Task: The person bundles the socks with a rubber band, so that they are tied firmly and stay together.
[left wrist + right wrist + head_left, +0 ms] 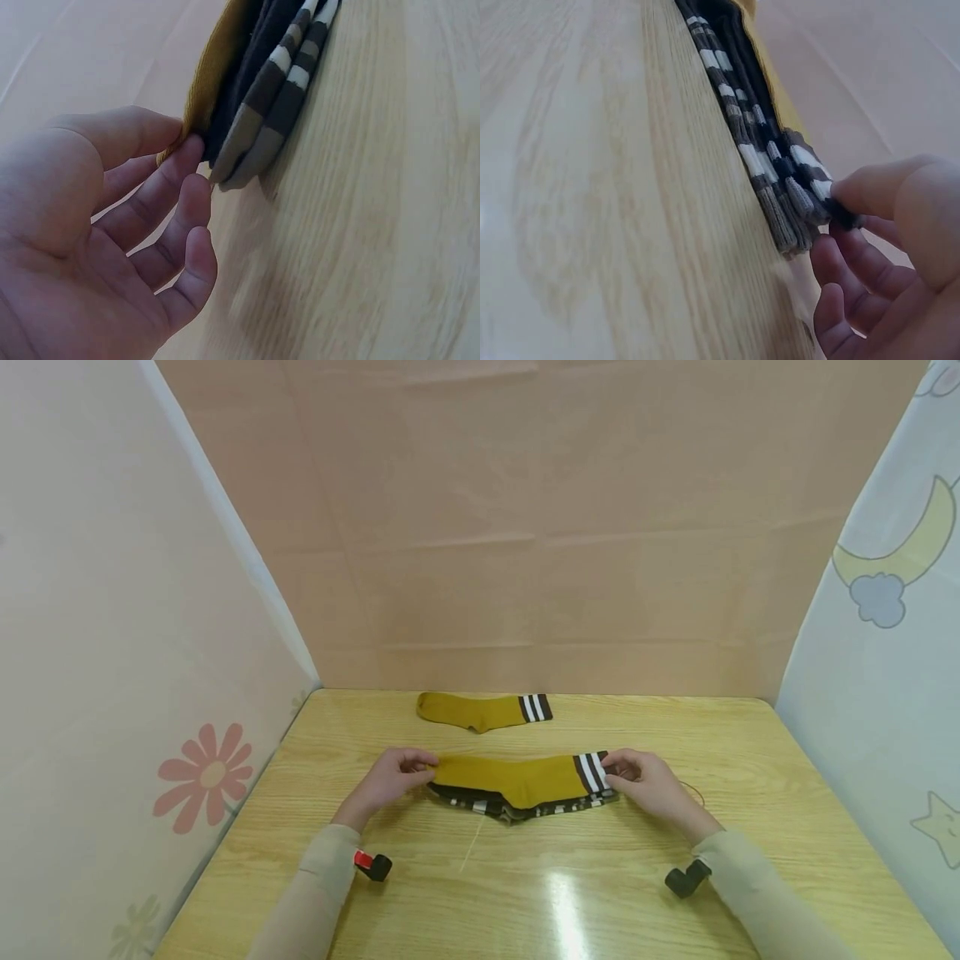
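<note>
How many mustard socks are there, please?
2: the far mustard sock lies alone behind; the near mustard sock, pinched by left hand and right hand, tops darker socks. More may be hidden.

The glossy yellowish wood-grain table (480, 893) in front of me carries a flat mustard-yellow knitted sock (468, 709) with a dark, white-striped cuff near its far edge and, closer to the person, a low stack of dark socks (739, 124) patterned with white and brown.

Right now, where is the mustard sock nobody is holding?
In the head view, the loose sock lies near the far edge of the table, left of its centre, just beyond the matching sock pinched by the left hand and right hand.
</note>
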The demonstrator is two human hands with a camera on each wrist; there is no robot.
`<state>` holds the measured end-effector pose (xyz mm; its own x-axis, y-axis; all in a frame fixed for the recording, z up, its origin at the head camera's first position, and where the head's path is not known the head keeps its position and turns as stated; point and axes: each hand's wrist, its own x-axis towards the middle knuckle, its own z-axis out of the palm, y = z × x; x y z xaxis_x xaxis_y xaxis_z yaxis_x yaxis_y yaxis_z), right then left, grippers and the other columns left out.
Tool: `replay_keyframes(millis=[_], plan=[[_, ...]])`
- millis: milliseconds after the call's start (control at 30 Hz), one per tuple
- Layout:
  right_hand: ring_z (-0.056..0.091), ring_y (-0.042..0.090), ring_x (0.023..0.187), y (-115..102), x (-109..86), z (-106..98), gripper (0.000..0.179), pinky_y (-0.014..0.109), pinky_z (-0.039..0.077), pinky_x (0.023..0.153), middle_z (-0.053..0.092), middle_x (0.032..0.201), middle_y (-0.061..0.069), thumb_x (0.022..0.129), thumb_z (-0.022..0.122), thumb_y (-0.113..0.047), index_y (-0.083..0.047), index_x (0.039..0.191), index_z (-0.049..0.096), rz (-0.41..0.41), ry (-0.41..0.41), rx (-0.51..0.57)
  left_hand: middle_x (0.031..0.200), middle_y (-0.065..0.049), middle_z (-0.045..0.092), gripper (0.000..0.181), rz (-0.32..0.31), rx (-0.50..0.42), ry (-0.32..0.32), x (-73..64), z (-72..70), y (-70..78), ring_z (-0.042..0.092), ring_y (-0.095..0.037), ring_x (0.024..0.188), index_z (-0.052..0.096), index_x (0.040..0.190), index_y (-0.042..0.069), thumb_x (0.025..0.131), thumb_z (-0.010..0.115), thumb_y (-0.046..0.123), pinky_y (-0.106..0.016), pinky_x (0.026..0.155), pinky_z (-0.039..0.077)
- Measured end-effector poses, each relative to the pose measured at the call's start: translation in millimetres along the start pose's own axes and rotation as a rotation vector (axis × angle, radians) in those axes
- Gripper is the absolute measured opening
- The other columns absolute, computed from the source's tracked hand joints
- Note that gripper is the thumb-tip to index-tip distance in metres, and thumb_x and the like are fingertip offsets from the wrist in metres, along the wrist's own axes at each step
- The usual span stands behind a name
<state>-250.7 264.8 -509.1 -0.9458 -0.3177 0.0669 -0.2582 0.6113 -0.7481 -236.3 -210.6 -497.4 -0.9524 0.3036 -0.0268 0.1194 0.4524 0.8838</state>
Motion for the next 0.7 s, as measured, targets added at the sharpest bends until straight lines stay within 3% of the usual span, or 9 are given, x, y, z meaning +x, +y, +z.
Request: replay_keyframes(millis=[233,567,700], plan=[[0.064,0.017,0.091,2.3,-0.6,2.6,0.021,0.03,0.055,0.08,0.071,0.103,0.004,0.098,0.075,-0.014,-0.01,0.119,0.073,0.008,-0.001,-0.033,0.103,-0.006,0.072,0.023,-0.011,0.012,0.008,-0.7,2.7,-5.0,0.061,-0.019,0.085,0.076,0.122,0.006,0.101,0.071,0.015,-0.029,0.066,0.054],[0.067,0.017,0.091,4.1,-0.8,3.7,0.021,0.033,0.055,0.077,0.073,0.111,0.008,0.099,0.075,-0.015,-0.011,0.119,0.072,-0.003,0.0,-0.053,0.101,-0.005,0.071,0.022,-0.018,0.031,0.036,0.3,4.5,-8.3,0.061,-0.019,0.088,0.077,0.12,0.006,0.1,0.073,0.015,-0.029,0.073,0.053],[0.068,0.017,0.093,2.2,-1.1,3.0,0.02,0.032,0.056,0.079,0.072,0.117,0.011,0.099,0.074,-0.014,-0.009,0.118,0.071,-0.003,-0.019,-0.032,0.102,-0.012,0.071,0.023,-0.013,0.028,0.047,-4.9,6.2,4.7,0.059,-0.021,0.087,0.075,0.121,-0.001,0.101,0.071,0.009,-0.028,0.071,0.051]])
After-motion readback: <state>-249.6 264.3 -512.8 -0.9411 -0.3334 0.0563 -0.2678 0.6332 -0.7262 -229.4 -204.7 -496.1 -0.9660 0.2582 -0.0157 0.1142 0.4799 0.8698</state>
